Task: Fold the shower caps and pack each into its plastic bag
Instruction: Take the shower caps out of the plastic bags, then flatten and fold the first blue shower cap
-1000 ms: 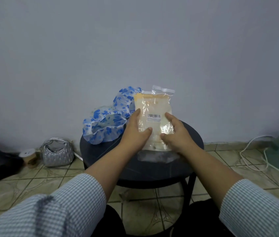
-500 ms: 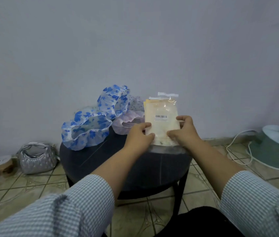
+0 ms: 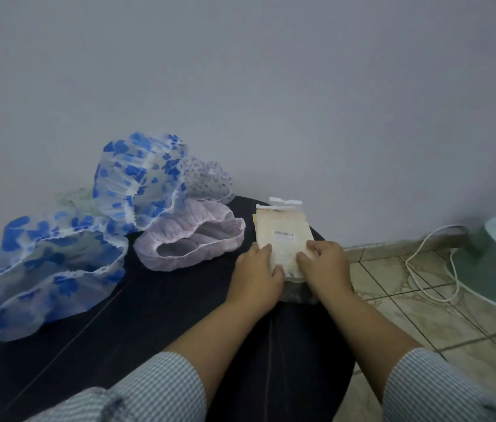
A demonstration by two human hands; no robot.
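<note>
At the far right edge of the dark round surface [image 3: 155,315] lies the packed plastic bag [image 3: 283,239], a pale yellow cap folded inside it, barcode sticker facing up and its clear flap pointing toward the wall. Your left hand [image 3: 257,277] holds the bag's near left side, fingers [image 3: 263,249] curled over its edge, thumb on top. Your right hand [image 3: 326,268] grips the near right side the same way, fingers bent onto the plastic. Just beside the bag, toward the middle of the far edge, sits a loose pink cap [image 3: 192,240]. Behind it, a blue-flowered cap [image 3: 140,181] stands puffed up against a small dotted one [image 3: 207,178]. Another blue-flowered cap [image 3: 43,269] sprawls over the left edge.
</note>
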